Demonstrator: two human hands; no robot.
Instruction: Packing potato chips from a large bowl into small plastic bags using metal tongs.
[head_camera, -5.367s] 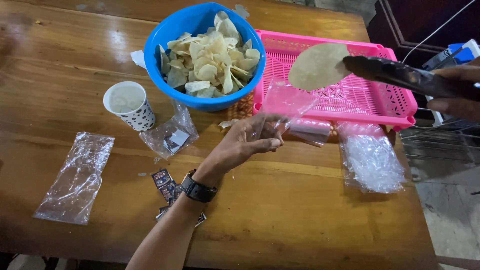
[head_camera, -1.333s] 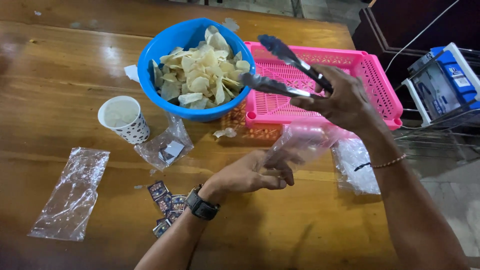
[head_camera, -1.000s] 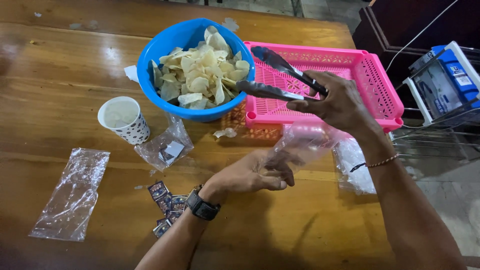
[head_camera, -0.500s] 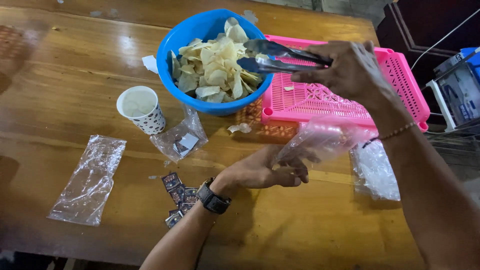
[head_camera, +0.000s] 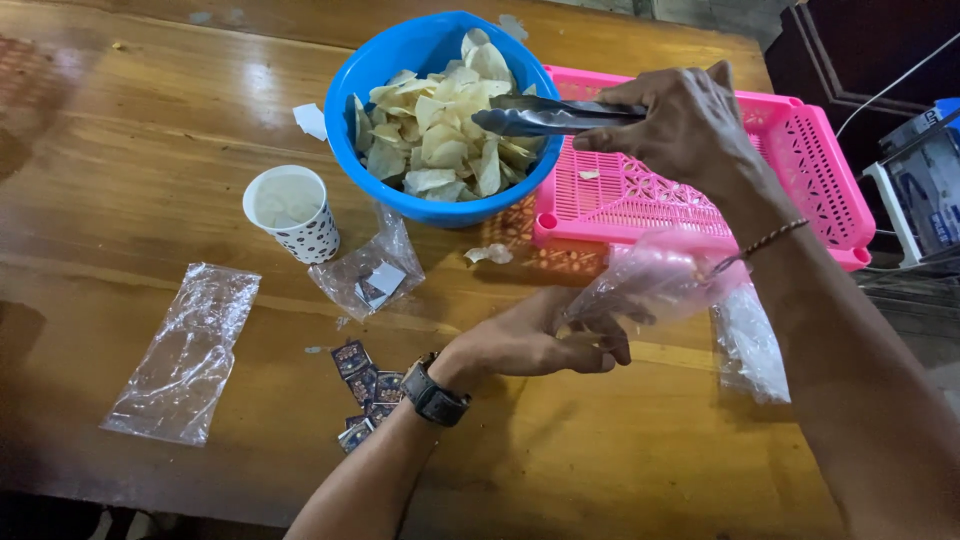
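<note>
My left hand (head_camera: 545, 340), with a black watch on its wrist, grips the mouth of a clear plastic bag (head_camera: 655, 282) that lies over the table's middle right. My right hand (head_camera: 685, 125) holds metal tongs (head_camera: 545, 117), whose tips are closed together over the pale chips (head_camera: 445, 135) heaped in the blue bowl (head_camera: 372, 75). Whether the tips pinch a chip, I cannot tell. The bag sits just in front of the pink slotted tray (head_camera: 820, 160).
A dotted paper cup (head_camera: 292, 213) stands left of the bowl. A small bag with a card (head_camera: 368, 275), several small dark sachets (head_camera: 362, 385) and an empty clear bag (head_camera: 185, 352) lie on the wooden table (head_camera: 130, 150). More clear bags (head_camera: 752, 345) lie right.
My right hand has swung the tongs from over the pink tray leftward to the bowl and brought their tips together. Earlier a round chip was held in them. My left hand keeps the bag.
</note>
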